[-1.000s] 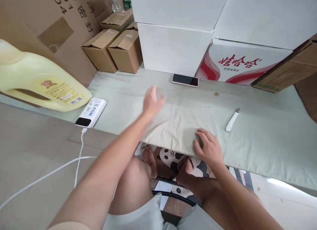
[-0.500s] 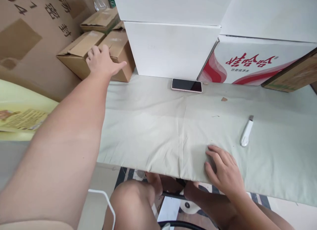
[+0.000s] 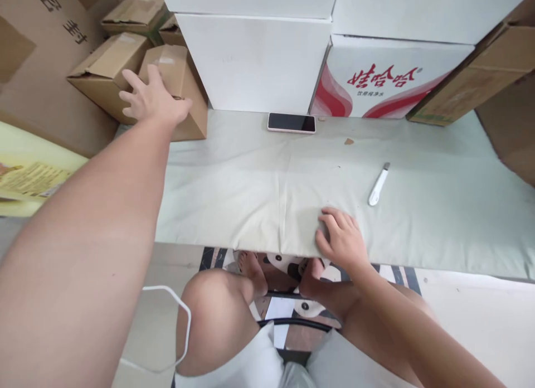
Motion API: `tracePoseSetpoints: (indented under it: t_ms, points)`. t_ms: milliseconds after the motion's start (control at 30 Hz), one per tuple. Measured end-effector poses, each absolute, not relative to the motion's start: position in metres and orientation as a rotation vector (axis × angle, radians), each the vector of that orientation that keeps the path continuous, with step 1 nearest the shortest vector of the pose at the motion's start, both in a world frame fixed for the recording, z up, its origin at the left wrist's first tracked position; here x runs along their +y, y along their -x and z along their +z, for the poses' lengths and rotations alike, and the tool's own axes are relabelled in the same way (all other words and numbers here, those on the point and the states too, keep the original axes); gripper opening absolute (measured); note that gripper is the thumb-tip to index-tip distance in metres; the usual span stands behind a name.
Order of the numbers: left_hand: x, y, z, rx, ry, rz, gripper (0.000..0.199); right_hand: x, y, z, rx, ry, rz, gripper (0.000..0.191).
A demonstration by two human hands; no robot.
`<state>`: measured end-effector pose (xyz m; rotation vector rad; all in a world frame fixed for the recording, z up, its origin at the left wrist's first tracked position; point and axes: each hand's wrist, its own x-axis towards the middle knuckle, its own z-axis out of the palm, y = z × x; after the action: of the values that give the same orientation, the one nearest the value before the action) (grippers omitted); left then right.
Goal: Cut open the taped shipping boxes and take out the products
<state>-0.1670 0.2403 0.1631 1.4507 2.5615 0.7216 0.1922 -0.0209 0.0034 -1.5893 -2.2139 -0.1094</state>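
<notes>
My left hand [image 3: 152, 101] reaches to the back left, its fingers spread wide. It lies over the near side of a small brown cardboard box [image 3: 195, 106], with the thumb across the front; whether it touches is hard to tell. A second cardboard box [image 3: 111, 56] stands just left of that, partly behind my fingers. My right hand [image 3: 343, 237] rests near the front edge of the cloth-covered table [image 3: 225, 187], fingers loosely bent and apart, holding nothing. Nearest to it, up and to the right, lies a white utility knife [image 3: 379, 184].
A phone [image 3: 291, 122] lies before the stacked white boxes [image 3: 251, 64]. A white box with red print [image 3: 376, 81] and a brown carton [image 3: 468, 76] stand to the right. A yellow package [image 3: 37, 173] is at left. A white cable [image 3: 188, 326] hangs by my knee.
My view has tilted down and shifted right. The small cardboard box now juts further out from the white boxes, toward me. My left fingers have spread wider. My right hand stays on the cloth.
</notes>
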Motion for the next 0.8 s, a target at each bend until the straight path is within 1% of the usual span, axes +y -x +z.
tracePoseSetpoints:
  t_ms: [67,133,300,400,533,667,733,800]
  points:
    - [0.219,0.16,0.164,2.599,-1.436,0.673,0.086,-0.021,-0.193,0.004,-2.199,1.613,-0.066,0.016]
    - [0.197,0.148,0.165,2.586,-1.385,0.711,0.083,-0.021,-0.193,0.007,-2.193,1.643,0.01,0.016]
    - [0.136,0.099,0.161,2.343,-1.294,1.04,0.07,-0.021,-0.195,0.016,-2.182,1.709,0.179,0.022]
    - [0.095,0.067,0.15,2.213,-1.45,1.1,0.062,-0.022,-0.195,0.018,-2.178,1.703,0.241,0.024]
    - [0.052,0.046,0.127,1.995,-1.899,1.081,0.059,-0.022,-0.197,0.016,-2.078,1.66,0.364,0.025]
    - [0.05,0.054,0.104,1.563,-2.098,1.07,0.054,-0.012,-0.212,0.02,-1.847,1.626,0.351,0.029]
    - [0.06,0.059,0.093,1.409,-2.042,1.189,0.047,0.0,-0.228,0.021,-1.69,1.729,0.268,0.031]
    - [0.07,0.059,0.083,1.363,-1.897,1.357,0.043,0.013,-0.246,0.018,-1.507,1.879,0.172,0.034]
